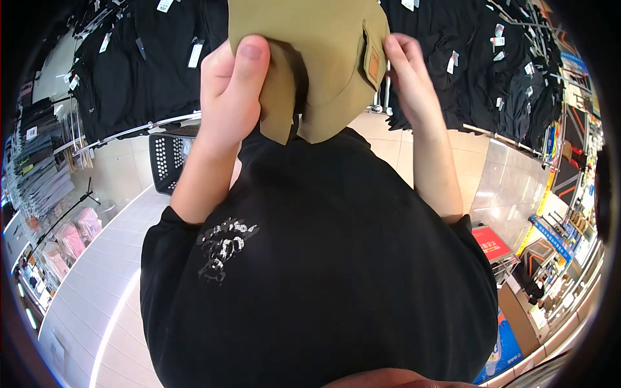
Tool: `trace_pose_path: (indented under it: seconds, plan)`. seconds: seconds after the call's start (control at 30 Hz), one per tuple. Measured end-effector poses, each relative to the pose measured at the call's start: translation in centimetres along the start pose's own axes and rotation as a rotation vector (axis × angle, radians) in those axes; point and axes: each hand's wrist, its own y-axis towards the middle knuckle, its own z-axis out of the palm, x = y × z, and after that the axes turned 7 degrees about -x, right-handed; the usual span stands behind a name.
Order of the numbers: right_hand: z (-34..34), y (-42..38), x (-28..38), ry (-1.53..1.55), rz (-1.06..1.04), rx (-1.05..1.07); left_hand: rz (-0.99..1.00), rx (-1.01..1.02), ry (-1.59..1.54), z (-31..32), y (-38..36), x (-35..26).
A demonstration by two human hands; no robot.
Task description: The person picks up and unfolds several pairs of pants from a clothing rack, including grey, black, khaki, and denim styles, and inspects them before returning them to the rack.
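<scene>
Both hands hold up a khaki garment [330,58] that looks like a pair of shorts, in front of my chest at the top of the view. Its lower edge hangs in two pointed parts with a dark gap between them. A slit pocket with a small brown patch shows on its right side. My left hand [234,90] grips the left side, thumb on the front and fingers behind the cloth. My right hand [409,74] closes on the right edge near the pocket, fingertips partly hidden. The garment's upper end is cut off by the frame.
Black clothes [155,58] with white tags hang on metal rails ahead. A black perforated basket [167,161] stands at left, near a pale counter [97,284]. Grey folded garments [39,174] and pink packets [71,236] are farther left. A red sign [490,244] stands at right.
</scene>
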Motion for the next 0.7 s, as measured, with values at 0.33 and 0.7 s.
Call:
trace_pose_path:
  seconds: [0.33, 0.7]
  plan:
    - [-0.3, -1.3, 1.6, 0.747, 0.065, 0.208, 0.142, -0.046, 0.264, -0.4, 0.8, 0.1]
    - [-4.2, 9.3, 4.7, -0.139, -0.676, -0.127, 0.117, -0.079, 0.164, -0.8, 10.9, 5.3]
